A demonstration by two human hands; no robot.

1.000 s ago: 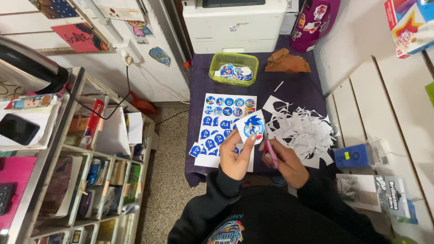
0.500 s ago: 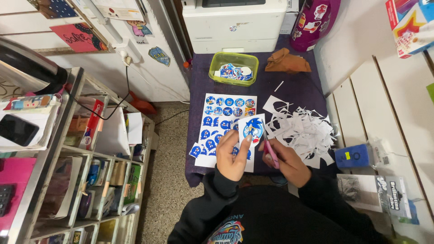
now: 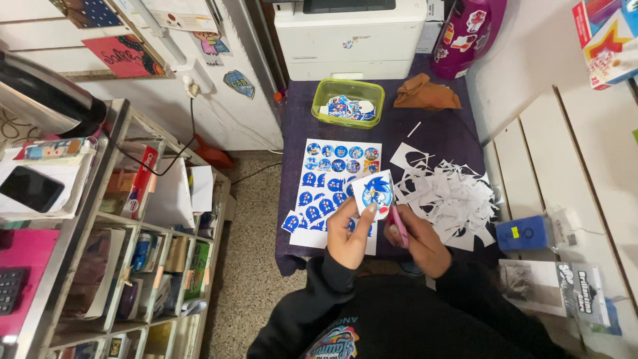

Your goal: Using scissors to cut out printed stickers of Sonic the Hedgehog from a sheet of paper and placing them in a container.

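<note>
A sticker is being cut out by 2 hands at a purple table.

At lower centre of the frame, a blue cartoon cut-out (image 3: 376,191) is being pinched in the closed fingers of the left hand (image 3: 350,233), just above the sticker sheet (image 3: 332,174). Pink-handled scissors (image 3: 399,227) are being gripped in the curled right hand (image 3: 424,240); the blades cannot be seen. Paper scraps (image 3: 452,196) are being piled at centre right, with a green tray (image 3: 348,102) above. The print could be nicked if the cut-out is being turned too fast. Compared with 0.5 s earlier, almost nothing is being moved.
</note>
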